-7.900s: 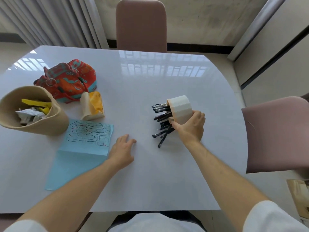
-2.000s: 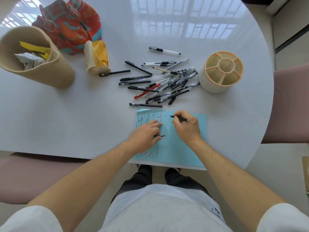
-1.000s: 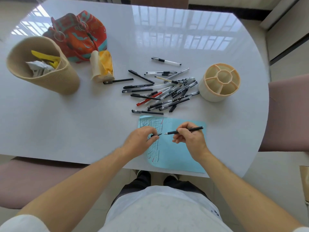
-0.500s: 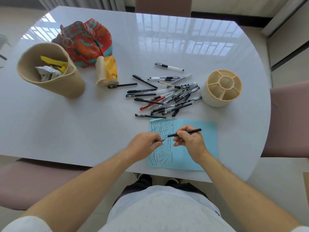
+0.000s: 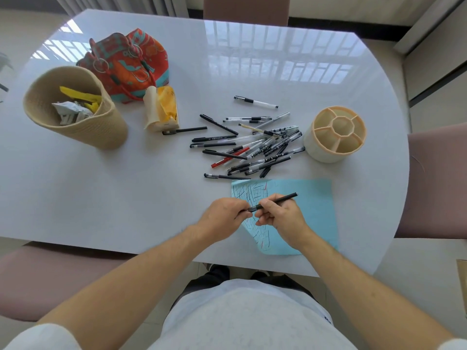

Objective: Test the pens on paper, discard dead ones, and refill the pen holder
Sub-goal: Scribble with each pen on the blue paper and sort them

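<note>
A black pen [image 5: 284, 199] lies level above the blue paper [image 5: 313, 205], which is scribbled with dark and red lines. My right hand [image 5: 280, 218] grips the pen's barrel. My left hand [image 5: 225, 218] pinches the pen's cap at its left end; the two parts meet between my hands. Several pens [image 5: 250, 147], mostly black with one red, lie scattered behind the paper. The cream pen holder [image 5: 333, 135] stands upright to their right, its compartments holding nothing.
A woven beige basket [image 5: 75, 109] with crumpled paper and yellow scraps stands at the left. Behind it sit a red patterned bag [image 5: 126, 64] and a yellow packet [image 5: 161, 109]. Pink chairs flank the white table [image 5: 101, 198].
My hands have come together: the cap in my left hand has met the tip of the pen in my right. The camera has tilted up slightly.
</note>
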